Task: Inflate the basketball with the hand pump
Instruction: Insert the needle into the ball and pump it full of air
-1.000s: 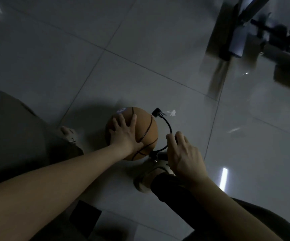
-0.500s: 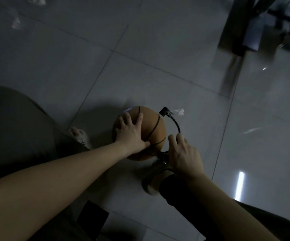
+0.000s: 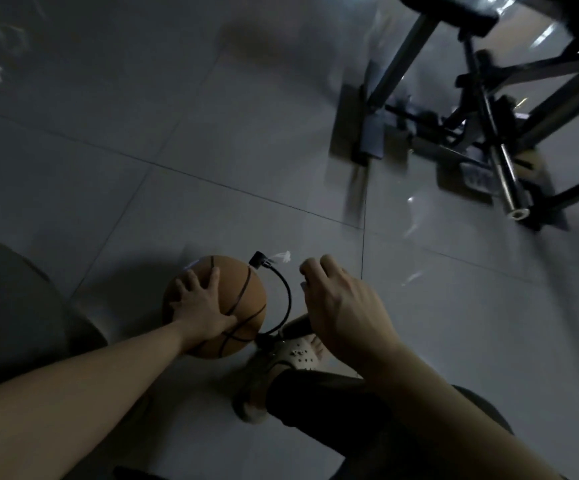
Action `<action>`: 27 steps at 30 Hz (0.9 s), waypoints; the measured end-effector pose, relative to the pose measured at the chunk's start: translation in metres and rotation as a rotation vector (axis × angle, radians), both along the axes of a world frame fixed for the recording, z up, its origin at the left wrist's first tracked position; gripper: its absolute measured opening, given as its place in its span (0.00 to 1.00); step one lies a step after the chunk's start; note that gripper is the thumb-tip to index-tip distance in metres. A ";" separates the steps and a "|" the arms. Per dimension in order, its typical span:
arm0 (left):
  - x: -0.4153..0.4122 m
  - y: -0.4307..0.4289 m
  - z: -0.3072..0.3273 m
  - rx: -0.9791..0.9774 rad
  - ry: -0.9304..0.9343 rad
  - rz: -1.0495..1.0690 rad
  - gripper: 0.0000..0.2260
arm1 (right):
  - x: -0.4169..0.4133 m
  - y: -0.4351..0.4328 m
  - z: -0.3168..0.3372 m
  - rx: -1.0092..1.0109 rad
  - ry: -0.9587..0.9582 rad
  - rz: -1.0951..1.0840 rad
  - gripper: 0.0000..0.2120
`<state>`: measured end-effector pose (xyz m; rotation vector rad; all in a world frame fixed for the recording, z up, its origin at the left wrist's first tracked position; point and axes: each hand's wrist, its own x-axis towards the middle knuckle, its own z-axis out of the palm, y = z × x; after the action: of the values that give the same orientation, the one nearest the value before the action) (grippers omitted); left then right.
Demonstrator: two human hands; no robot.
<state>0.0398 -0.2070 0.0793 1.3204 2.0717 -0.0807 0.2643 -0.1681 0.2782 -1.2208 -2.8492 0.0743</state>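
An orange basketball [image 3: 246, 292] sits on the tiled floor. My left hand [image 3: 201, 303] lies flat on top of it with spread fingers and presses it down. A black hose [image 3: 286, 296] curves from a small black connector [image 3: 257, 260] at the ball's upper right down to the pump's foot. The dark pump barrel [image 3: 296, 328] shows just below my right hand [image 3: 347, 310]. That hand is raised to the right of the ball with its fingers curled round the pump handle, which it hides.
My shoe [image 3: 291, 355] stands on the pump's foot beside the ball, dark trouser leg behind it. A black metal frame with bars [image 3: 489, 133] fills the upper right. A grey rounded shape [image 3: 11, 306] lies at the left. Glossy tiles stretch ahead.
My right hand has come up and toward the camera, away from the floor. My left hand has stayed on the ball. The view has tilted up, showing more of the metal frame.
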 end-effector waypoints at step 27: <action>0.018 0.005 -0.019 0.000 0.088 -0.076 0.53 | -0.018 0.008 -0.163 -0.195 -0.212 0.033 0.17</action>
<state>0.0580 -0.2018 0.0601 1.4185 2.0939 -0.1746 0.2459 -0.1600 0.1151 -1.2868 -3.1086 0.2440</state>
